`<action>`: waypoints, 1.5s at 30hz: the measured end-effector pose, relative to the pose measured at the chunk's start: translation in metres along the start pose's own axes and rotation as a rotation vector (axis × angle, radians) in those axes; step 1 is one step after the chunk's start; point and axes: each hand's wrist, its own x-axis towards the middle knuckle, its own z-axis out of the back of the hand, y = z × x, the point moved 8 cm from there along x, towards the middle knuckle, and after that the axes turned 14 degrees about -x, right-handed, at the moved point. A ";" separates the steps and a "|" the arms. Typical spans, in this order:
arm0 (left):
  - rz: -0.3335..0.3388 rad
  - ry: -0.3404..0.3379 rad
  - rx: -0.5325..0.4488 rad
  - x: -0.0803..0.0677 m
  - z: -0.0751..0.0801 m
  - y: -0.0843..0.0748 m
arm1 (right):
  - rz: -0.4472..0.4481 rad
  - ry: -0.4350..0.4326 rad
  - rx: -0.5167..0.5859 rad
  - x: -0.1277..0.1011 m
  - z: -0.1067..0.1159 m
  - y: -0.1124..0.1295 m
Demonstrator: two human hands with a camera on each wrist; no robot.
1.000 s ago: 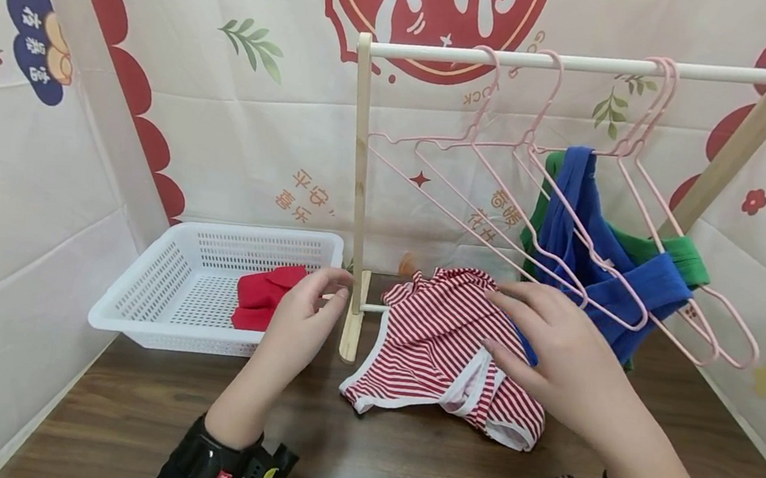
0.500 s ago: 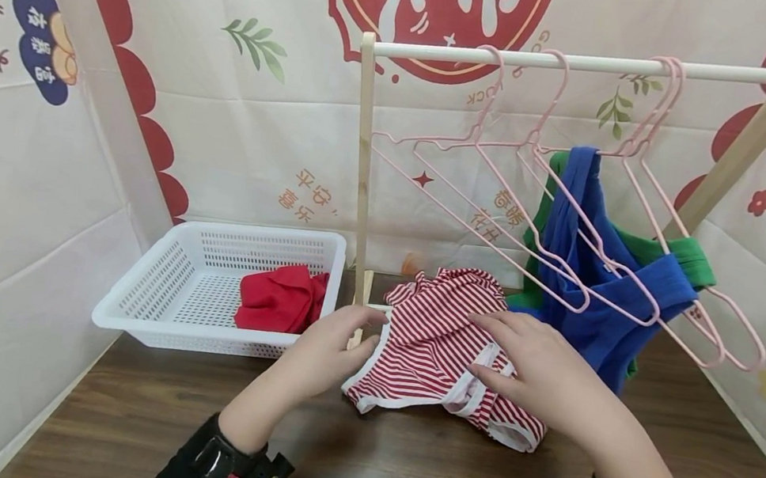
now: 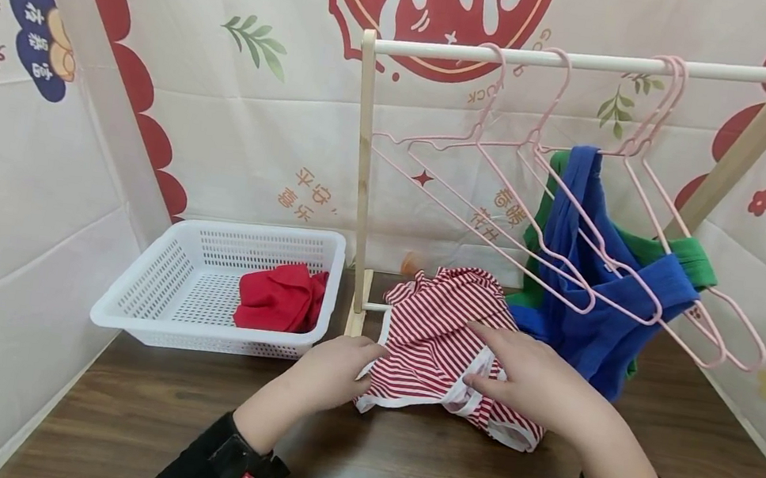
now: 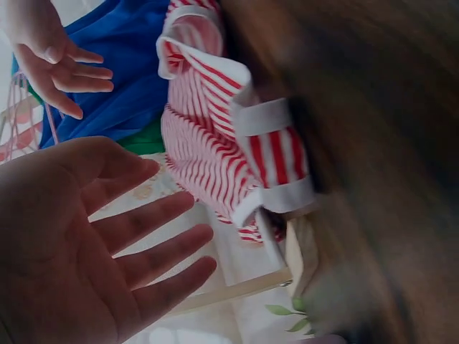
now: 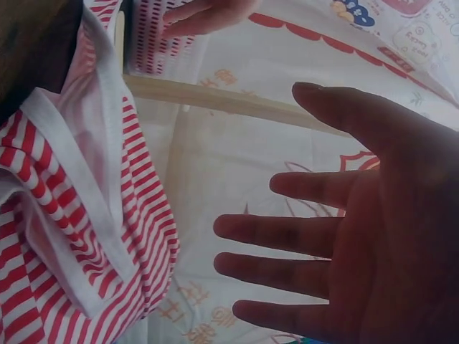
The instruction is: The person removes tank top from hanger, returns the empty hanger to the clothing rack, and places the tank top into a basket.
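A red-and-white striped garment with white trim (image 3: 439, 334) lies crumpled on the table below the rack. My left hand (image 3: 331, 372) hovers by its left edge, fingers spread and holding nothing, as the left wrist view shows. On the other side, my right hand (image 3: 531, 373) is held over the garment's right part. In the right wrist view the right hand's fingers (image 5: 287, 236) are straight and apart, with a gap between them and the striped cloth (image 5: 93, 236). Whether a left fingertip touches the cloth cannot be made out in the head view.
A white perforated basket (image 3: 151, 314) at left holds a red cloth (image 3: 282, 298). Pink hangers (image 3: 486, 124) hang from the rack's white rail (image 3: 591, 61). Blue (image 3: 584, 296) and green (image 3: 692, 261) garments hang at right. The rack's wooden left post (image 3: 362, 173) stands beside the basket.
My left hand has come from beside the basket's right end toward the camera and right, to the striped garment's left edge. My right hand has lowered slightly and moved a little left.
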 end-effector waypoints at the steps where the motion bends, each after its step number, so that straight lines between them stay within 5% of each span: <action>1: -0.003 0.001 0.021 0.000 -0.002 0.001 | -0.002 0.009 0.002 0.001 -0.002 -0.001; 21: 0.005 0.238 0.109 0.000 -0.040 0.009 | -0.012 0.071 -0.006 0.005 -0.018 -0.010; 33: -0.070 0.168 0.146 0.000 -0.033 0.002 | -0.021 0.061 -0.026 0.006 -0.018 -0.010; 45: -0.091 -0.001 0.163 -0.001 0.003 -0.003 | -0.046 0.057 0.002 0.004 -0.015 -0.016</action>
